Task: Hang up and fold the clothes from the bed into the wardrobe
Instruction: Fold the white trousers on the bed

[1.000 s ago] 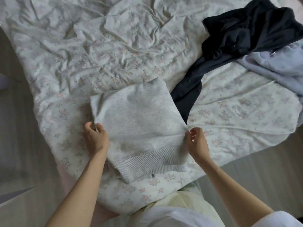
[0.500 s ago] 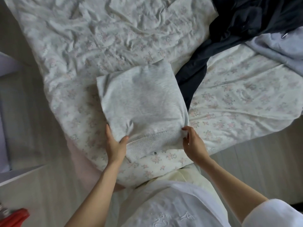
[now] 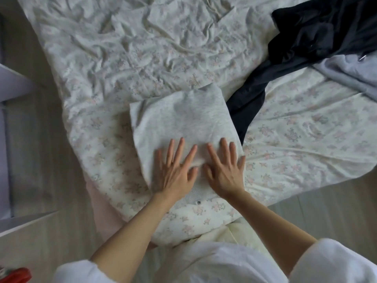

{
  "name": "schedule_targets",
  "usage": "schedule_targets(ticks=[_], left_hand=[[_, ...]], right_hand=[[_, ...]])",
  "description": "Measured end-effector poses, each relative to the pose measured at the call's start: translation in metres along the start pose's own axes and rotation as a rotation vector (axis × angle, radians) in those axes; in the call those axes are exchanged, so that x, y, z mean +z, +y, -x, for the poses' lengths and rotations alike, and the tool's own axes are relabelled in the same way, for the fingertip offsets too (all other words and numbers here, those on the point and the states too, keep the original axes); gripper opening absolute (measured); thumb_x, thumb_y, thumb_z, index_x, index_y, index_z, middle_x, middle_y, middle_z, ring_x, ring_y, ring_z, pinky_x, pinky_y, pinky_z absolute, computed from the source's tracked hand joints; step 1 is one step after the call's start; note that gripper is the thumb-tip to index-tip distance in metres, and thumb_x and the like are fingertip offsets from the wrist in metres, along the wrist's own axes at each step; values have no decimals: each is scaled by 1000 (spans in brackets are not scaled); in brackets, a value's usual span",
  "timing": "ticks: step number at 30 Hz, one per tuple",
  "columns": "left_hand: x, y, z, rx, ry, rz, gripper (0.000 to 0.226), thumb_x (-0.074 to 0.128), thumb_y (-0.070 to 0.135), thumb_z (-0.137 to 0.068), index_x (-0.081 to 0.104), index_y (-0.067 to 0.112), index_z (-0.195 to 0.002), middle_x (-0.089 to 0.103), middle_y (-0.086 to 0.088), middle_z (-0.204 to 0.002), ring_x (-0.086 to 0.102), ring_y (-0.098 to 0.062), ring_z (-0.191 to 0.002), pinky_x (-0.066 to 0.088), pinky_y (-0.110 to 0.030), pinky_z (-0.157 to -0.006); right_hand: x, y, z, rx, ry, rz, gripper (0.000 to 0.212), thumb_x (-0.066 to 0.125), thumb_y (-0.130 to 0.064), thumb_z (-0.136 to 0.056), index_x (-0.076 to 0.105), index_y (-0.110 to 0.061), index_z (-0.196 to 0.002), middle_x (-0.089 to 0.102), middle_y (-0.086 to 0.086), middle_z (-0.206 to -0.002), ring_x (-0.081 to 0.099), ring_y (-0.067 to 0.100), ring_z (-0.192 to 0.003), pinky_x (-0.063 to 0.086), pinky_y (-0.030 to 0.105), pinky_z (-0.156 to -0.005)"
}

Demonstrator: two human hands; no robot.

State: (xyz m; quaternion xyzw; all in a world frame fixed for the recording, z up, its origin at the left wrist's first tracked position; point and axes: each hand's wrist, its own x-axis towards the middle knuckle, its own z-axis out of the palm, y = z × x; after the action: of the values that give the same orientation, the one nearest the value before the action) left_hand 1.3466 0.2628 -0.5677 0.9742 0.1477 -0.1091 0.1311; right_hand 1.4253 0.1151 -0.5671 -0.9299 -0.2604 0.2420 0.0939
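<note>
Both hands, left [image 3: 173, 170] and right [image 3: 223, 170], pressed spread fingers flat on the folded sweatshirt [image 3: 183, 123] near the bed [image 3: 122, 58] edge; next probably lifting it wardrobe-ward.

Bedroom at home for sure: rumpled floral bedsheet [image 3: 142, 64], clothes dumped on it, pale wood-look floor [image 3: 40, 139]

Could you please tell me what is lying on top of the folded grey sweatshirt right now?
Both hands rest flat on the folded grey sweatshirt, left hand and right hand, fingers spread, near its ribbed hem. The fabric beneath the palms is covered from view.
</note>
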Motion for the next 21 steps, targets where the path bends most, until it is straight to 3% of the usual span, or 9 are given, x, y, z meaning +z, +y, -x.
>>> schedule_targets(ticks=[3,6,8,10,13,16,17,19,21], left_hand=[[31,-31,8,-178,-148,-51,69,28,64,-89,-12,42,-141,-12,1,-157,-16,-27,-143,-15,-58,-107],[35,-66,20,-541,-174,206,76,36,62,-88,-7,37,-146,-12,-5,-157,-11,-30,-143,-6,-57,-110],[27,-82,23,-694,-168,356,83,40,62,-87,0,26,-150,2,-15,-157,6,-33,-143,10,-51,-113],[16,-92,19,-748,-128,484,85,51,60,-84,18,15,-148,28,-16,-149,29,-33,-136,27,-45,-107],[2,-88,-1,-769,-56,925,55,64,50,-78,54,15,-119,62,-4,-114,58,-25,-108,47,-38,-89],[-1,-73,-24,-915,6,1335,34,69,36,-82,58,18,-108,66,3,-102,65,-15,-93,50,-29,-74],[1,-69,-30,-950,5,1408,32,70,34,-80,60,17,-105,68,2,-98,67,-12,-85,51,-27,-69],[2,-65,-39,-978,-3,1467,30,73,33,-78,64,14,-100,70,-1,-93,69,-12,-77,52,-26,-64],[1,-61,-45,-954,57,1401,36,71,31,-81,63,8,-107,69,-7,-100,68,-19,-88,54,-32,-74]], right_hand=[[20,9,9,48,-108,16,73,24,-68,-87,-31,-51,-131,-41,-4,-144,-23,32,-140,7,63,-108],[24,21,26,162,-129,-177,83,26,-78,-77,-28,-49,-134,-29,1,-152,-18,31,-142,18,57,-110],[18,23,30,182,-97,-320,90,25,-79,-73,-20,-41,-141,-19,3,-155,-14,26,-143,14,52,-114],[8,25,22,235,-6,-492,94,30,-76,-73,-6,-31,-148,-2,2,-158,0,22,-145,13,51,-115],[-9,34,-4,353,51,-721,97,48,-74,-74,12,-23,-149,26,0,-153,28,22,-139,26,49,-111],[-21,40,-32,331,-7,-875,95,61,-65,-72,20,-21,-147,42,-15,-139,39,13,-128,35,20,-99],[-23,40,-41,315,-20,-905,93,65,-60,-74,21,-21,-146,44,-19,-131,42,11,-124,38,17,-95],[-24,41,-62,323,-62,-935,92,68,-57,-72,22,-24,-144,45,-13,-131,45,15,-122,42,30,-99],[-26,39,-79,341,-108,-972,87,73,-57,-67,33,-24,-137,53,-4,-128,54,21,-114,46,44,-97]])
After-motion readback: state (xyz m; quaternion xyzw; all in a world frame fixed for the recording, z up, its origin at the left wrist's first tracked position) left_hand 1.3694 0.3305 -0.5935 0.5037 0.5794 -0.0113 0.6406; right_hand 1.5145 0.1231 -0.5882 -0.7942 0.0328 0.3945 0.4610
